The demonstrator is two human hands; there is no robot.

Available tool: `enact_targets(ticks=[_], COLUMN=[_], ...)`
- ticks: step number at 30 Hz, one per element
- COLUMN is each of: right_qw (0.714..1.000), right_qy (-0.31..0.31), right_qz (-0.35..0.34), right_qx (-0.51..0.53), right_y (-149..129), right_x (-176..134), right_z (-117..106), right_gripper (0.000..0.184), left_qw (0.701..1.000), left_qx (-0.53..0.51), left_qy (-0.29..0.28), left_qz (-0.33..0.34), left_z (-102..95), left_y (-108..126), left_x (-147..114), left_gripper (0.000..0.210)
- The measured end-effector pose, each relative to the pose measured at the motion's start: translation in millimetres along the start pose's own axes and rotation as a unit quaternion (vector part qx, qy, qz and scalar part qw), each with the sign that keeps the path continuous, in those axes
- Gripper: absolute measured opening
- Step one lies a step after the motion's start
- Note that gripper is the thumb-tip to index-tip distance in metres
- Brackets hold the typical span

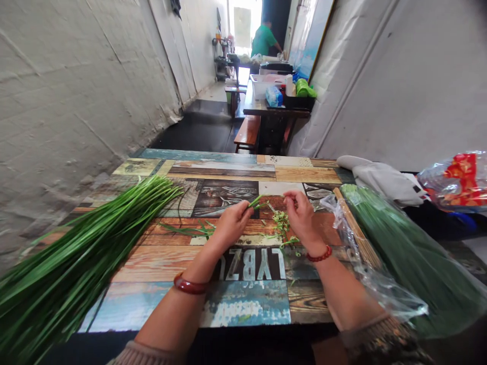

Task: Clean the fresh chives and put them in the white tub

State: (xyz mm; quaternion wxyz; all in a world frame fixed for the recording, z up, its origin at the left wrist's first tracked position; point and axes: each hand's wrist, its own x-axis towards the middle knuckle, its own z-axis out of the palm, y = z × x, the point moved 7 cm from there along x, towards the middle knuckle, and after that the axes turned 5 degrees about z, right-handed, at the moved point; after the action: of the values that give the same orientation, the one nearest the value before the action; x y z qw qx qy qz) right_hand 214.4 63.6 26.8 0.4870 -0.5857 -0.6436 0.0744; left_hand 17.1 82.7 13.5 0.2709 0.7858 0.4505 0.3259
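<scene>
My left hand (235, 220) is closed round a few garlic chives, whose cut-looking ends (255, 202) poke out past the thumb toward the right. Opposite it, my right hand (300, 215) is pinched, thumb against fingers; what lies at its tips is too small to make out. Between and below the hands sits a small heap of pale green trimmings (280, 223) on the table. A large bunch of garlic chives (114, 238) spreads along the left side, stem ends pointing away from me. Loose green leaves (205, 230) lie near my left wrist.
The patterned table (152, 263) has a plastic-wrapped bundle of greens (403, 248) at right, beside thin wooden sticks (357, 228) in clear plastic. A white cap (384, 177) and a red-printed bag (464, 177) lie beyond. Farther off are a bench (248, 131) and a person in green (262, 41).
</scene>
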Motion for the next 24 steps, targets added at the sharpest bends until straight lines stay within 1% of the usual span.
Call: enact_targets(ticks=[2,3,5,6,7,9,11,12,13,14,15,16,18,20,22,24], right_qw=[0.998,0.998,0.999,0.999,0.998,0.996,0.994,0.989,0.977,0.957,0.928,0.894,0.827,0.769,0.715,0.670], right_qy=[-0.004,-0.012,-0.030,-0.039,-0.047,-0.062,-0.084,-0.109,-0.146,-0.190,-0.235,-0.278,-0.347,-0.406,-0.461,-0.500], right_qz=[0.046,0.048,0.009,-0.019,-0.044,-0.067,-0.043,-0.017,0.013,0.045,0.075,0.101,0.141,0.178,0.218,0.260], right_qx=[0.038,0.044,0.023,0.006,-0.008,-0.004,0.052,0.098,0.155,0.217,0.279,0.336,0.419,0.460,0.478,0.484], right_y=[10,11,6,1,-4,-12,-17,-18,-21,-24,-29,-35,-48,-58,-65,-69], right_x=[3,4,3,2,1,-3,-6,-9,-14,-19,-26,-33,-47,-59,-70,-77], right_z=[-3,-3,-1,1,3,7,11,15,21,29,37,45,59,69,76,78], right_gripper=[0.018,0.018,0.018,0.018,0.017,0.018,0.025,0.030,0.036,0.041,0.046,0.049,0.054,0.060,0.069,0.075], left_qw=[0.998,0.996,0.979,0.962,0.937,0.866,0.791,0.758,0.731,0.708,0.690,0.676,0.660,0.655,0.657,0.661], left_qx=[-0.042,-0.076,-0.181,-0.252,-0.330,-0.482,-0.592,-0.631,-0.660,-0.682,-0.699,-0.711,-0.724,-0.728,-0.721,-0.707], left_qy=[0.037,0.052,0.082,0.095,0.106,0.128,0.150,0.162,0.171,0.179,0.183,0.184,0.185,0.186,0.200,0.225], left_qz=[-0.008,-0.015,-0.034,-0.043,-0.049,-0.044,-0.033,-0.031,-0.033,-0.040,-0.050,-0.061,-0.075,-0.081,-0.092,-0.109], left_z=[-8.5,-12.1,-18.1,-20.5,-22.6,-28.4,-36.4,-40.0,-42.7,-43.9,-43.7,-42.2,-37.9,-33.9,-32.3,-34.5], left_y=[-1,-1,-1,1,2,7,11,11,10,8,6,5,2,0,-4,-11], left_x=[0,0,-2,-3,-4,-5,-5,-5,-6,-6,-6,-6,-6,-6,-6,-7], left_gripper=[0.027,0.026,0.025,0.023,0.021,0.017,0.012,0.009,0.007,0.006,0.006,0.008,0.011,0.012,0.013,0.015])
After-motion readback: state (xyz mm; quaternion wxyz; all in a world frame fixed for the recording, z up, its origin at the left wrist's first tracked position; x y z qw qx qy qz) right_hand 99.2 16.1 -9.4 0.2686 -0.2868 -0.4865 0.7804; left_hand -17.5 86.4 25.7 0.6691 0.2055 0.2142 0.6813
